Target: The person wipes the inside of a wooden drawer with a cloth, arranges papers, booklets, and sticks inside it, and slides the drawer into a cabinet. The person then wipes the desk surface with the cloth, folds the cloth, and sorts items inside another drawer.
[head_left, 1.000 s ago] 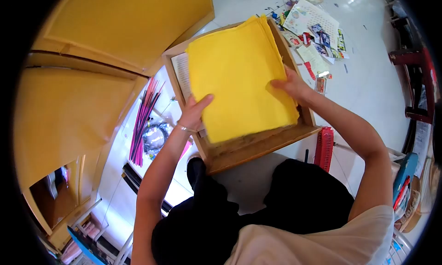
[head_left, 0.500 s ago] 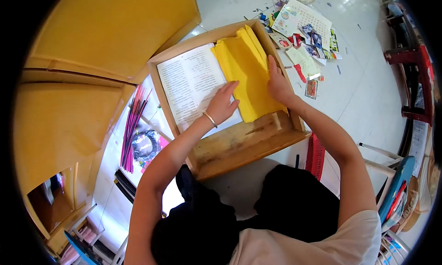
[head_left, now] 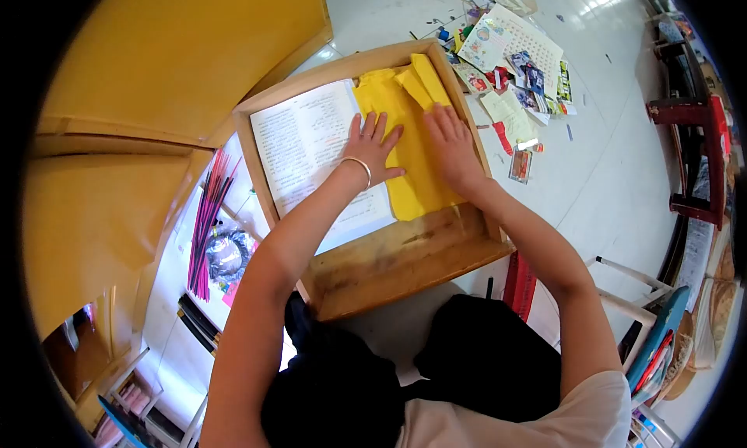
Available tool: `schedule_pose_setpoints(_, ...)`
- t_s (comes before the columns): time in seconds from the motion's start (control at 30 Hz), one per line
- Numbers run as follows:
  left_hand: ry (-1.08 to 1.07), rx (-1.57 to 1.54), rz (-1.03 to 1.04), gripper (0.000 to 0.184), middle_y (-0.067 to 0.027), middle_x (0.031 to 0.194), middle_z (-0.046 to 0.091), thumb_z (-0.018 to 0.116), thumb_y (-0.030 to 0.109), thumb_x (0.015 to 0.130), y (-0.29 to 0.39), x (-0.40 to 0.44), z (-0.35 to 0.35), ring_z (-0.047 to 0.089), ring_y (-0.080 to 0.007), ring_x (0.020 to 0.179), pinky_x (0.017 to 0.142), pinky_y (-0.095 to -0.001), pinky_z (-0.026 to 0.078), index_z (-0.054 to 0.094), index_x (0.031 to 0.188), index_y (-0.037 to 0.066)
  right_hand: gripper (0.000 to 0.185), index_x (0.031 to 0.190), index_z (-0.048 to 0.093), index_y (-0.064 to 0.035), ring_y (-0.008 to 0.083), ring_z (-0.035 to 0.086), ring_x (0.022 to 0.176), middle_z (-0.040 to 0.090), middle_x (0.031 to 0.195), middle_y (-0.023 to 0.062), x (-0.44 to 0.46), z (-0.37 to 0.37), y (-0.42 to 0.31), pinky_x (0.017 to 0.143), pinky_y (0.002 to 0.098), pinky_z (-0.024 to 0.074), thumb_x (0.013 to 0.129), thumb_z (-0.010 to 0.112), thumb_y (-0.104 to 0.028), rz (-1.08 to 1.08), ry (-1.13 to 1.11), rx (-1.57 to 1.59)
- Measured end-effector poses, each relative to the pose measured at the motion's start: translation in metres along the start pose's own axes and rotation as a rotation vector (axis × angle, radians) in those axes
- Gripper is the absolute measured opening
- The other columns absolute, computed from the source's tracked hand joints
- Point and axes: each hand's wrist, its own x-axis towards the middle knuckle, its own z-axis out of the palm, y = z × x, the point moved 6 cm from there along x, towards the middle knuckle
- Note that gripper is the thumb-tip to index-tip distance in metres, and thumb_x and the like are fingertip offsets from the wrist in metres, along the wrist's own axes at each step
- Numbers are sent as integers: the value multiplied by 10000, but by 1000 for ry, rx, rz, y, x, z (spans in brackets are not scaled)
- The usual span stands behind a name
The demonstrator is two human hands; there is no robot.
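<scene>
Mid-frame sits a shallow wooden drawer (head_left: 465, 228). Printed pages (head_left: 299, 148) fill its left part; a yellow sheet (head_left: 408, 193) lies along its right, creased, folded near the upper corner. Left hand (head_left: 373, 154) released, fingers fanned where pages meet sheet. Right hand (head_left: 454, 151) also released, laid flat on the sheet, fingertips near the fold. Frame left: dark pink sticks (head_left: 206, 231) beside a yellow cabinet (head_left: 117, 214). Upper right, I see scattered papers (head_left: 513, 39).

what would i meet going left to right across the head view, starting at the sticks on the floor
Thin pink and dark sticks → printed pages → yellow sheets → scattered papers → dark red frame.
</scene>
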Motion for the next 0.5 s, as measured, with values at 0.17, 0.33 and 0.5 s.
schedule_pose_setpoints(0.17, 19, 2, -58, 875, -186, 1483, 144, 389, 697, 785, 11, 4, -7, 69, -383, 1371, 1078, -531, 9, 184, 1443, 158, 644, 1383, 286, -93, 324, 173, 1362, 202, 1462, 145, 20, 14, -10, 1059, 526, 186, 798, 552, -121, -19, -56, -73)
schedule_pose_setpoints(0.33, -52, -85, -36, 920, -205, 1473, 157, 383, 729, 762, 35, -23, -14, 58, -432, 1355, 1070, -548, -12, 198, 1438, 132, 652, 1385, 303, -170, 393, 198, 1334, 226, 1428, 215, 37, 2, -2, 1044, 519, 224, 789, 559, -102, 66, -28, 5)
schedule_pose_setpoints(0.5, -25, -94, 5, 925, -199, 1466, 191, 376, 735, 759, 46, -29, -8, 80, -411, 1357, 1073, -540, -8, 302, 1399, 70, 624, 1389, 288, -154, 464, 206, 1301, 231, 1396, 281, 52, 11, -35, 1048, 505, 221, 813, 519, -90, 50, -15, 161)
